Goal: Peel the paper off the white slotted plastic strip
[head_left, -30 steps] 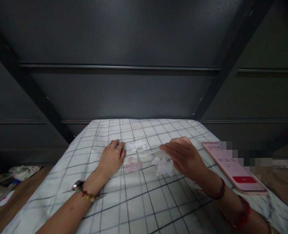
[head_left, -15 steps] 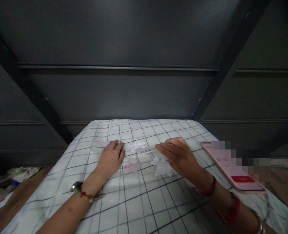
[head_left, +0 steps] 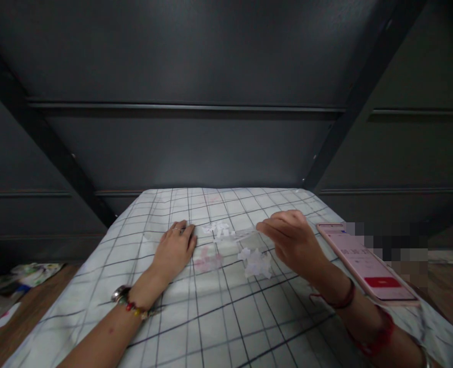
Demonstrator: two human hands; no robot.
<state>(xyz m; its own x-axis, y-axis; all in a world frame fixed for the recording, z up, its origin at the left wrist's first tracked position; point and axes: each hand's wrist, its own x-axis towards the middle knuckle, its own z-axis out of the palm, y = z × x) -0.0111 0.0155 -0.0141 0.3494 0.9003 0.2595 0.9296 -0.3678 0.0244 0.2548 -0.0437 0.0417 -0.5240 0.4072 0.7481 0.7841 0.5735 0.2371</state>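
My left hand (head_left: pixel 175 248) lies on the checked cloth with its fingers spread, holding nothing I can see. Pinched in my right hand (head_left: pixel 290 237) is a thin clear strip (head_left: pixel 244 234), blurred, pointing left. Its far end is over or beside a pile of small white paper scraps (head_left: pixel 218 230); I cannot tell whether it touches them. A second pile of paper scraps (head_left: pixel 256 263) lies closer to me, left of my right wrist. A pale, pink-marked patch (head_left: pixel 207 259) shows between my hands; what it is stays unclear.
A phone (head_left: pixel 368 266) with a lit pink screen lies at the right edge of the white checked cloth (head_left: pixel 196 327). Dark panels (head_left: pixel 196 148) on a frame rise behind the cloth. Clutter (head_left: pixel 35 273) sits on the floor at the left.
My right hand has moved a little to the right with the clear strip, drawing it back across the near side of the far scraps. My left hand stays put.
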